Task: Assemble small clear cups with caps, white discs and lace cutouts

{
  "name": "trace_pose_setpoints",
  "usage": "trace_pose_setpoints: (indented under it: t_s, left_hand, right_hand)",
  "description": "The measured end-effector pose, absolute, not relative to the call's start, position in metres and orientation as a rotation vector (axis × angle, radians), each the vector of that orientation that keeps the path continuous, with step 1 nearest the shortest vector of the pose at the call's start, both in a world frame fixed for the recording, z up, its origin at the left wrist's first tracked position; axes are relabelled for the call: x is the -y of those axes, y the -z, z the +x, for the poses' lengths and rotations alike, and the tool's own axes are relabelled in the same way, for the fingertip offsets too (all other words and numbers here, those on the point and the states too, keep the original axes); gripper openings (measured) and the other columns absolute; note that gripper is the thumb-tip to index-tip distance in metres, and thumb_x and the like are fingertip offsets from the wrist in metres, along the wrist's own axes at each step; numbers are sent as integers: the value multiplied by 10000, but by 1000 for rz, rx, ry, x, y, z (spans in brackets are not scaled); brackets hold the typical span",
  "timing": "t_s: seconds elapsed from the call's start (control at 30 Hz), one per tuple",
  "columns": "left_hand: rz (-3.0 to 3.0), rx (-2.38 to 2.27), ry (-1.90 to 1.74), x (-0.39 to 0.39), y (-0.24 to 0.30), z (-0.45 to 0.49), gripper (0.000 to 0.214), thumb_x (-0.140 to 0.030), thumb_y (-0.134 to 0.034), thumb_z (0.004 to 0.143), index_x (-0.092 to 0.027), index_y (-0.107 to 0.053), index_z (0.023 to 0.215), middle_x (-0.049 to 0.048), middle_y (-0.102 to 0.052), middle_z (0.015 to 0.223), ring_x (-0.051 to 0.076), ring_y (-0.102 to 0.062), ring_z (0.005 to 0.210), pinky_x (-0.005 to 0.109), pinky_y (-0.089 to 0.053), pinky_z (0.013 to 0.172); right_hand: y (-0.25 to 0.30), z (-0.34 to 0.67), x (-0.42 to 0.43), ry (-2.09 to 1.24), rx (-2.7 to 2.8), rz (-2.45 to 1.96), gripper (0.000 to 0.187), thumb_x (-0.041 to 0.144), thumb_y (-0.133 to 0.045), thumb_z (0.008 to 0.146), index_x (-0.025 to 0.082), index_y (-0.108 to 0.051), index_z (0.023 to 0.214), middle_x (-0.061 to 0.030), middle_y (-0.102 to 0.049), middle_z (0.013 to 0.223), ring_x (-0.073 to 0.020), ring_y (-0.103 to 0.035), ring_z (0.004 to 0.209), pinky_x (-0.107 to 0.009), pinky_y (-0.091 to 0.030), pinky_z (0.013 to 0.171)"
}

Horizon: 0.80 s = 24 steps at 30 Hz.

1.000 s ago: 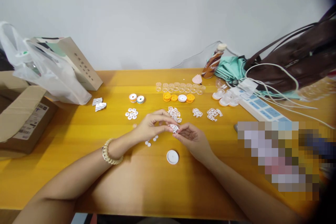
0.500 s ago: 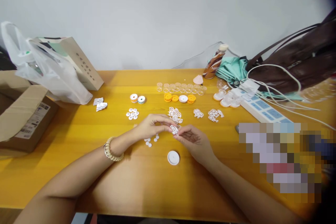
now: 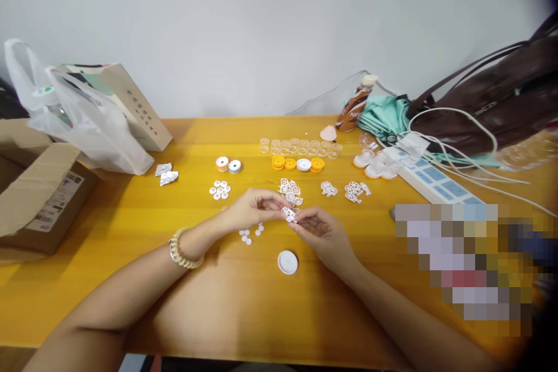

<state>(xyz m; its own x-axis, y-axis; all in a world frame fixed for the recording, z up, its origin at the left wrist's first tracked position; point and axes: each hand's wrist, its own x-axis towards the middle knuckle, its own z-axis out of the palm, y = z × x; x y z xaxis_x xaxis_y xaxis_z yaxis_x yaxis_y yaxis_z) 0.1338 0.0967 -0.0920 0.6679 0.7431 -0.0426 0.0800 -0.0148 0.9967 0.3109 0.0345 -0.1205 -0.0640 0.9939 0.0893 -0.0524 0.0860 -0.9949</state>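
Note:
A small white openwork plastic piece (image 3: 289, 215) is pinched between both hands above the middle of the table. My left hand (image 3: 257, 209) grips its left side with thumb and fingers, and my right hand (image 3: 325, 235) has the right side by the fingertips. Just below them lies a round white lid-like disc (image 3: 288, 263). Behind the fingers is a pile of similar white cut-out pieces (image 3: 290, 189). Small white discs (image 3: 246, 236) lie beneath my left wrist, partly covered by it.
Yellow and white round caps (image 3: 304, 164) and clear cups (image 3: 300, 146) form rows at the back. More white pieces (image 3: 357, 192) lie to the right, near a power strip (image 3: 436, 177) with cables. An open cardboard box (image 3: 56, 203) stands at left, a bottle (image 3: 355, 106) at back right.
Both hands stay almost in place, still holding the white piece. Only slight finger shifts and a small camera movement show.

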Motion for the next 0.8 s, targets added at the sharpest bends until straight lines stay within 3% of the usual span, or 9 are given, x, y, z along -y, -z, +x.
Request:
trace_pose_setpoints:
  t_s: [0.23,0.57,0.8]
  left_hand:
    - [1584,-732,-601,-89,90,137,236,-262,-646,750,-116,-629,935,83,-682,894,152,-638,829,284,-490,794]
    - [1295,-830,-706,-81,94,147,333,-251,-700,690,-133,-618,990,35,-679,833,125,-642,760,257,-490,771]
    - [1003,-964,-706,-75,90,152,201,-207,-726,651,-141,-635,817,-4,-662,700,76,-595,652,189,-460,653]
  right_hand:
    - [117,310,-39,-1300,1159,-1079,274,358,-702,677,207,-475,709,22,-603,652,-125,-602,618,-270,-503,627]
    - [117,308,-37,-1248,1182,-1059,248,331,-677,711,221,-460,760,16,-613,696,-135,-616,673,-282,-508,668]
    - [119,306,-36,-1182,1228,-1053,209,313,-649,736,222,-462,754,19,-568,690,-134,-590,654,-287,-491,652]
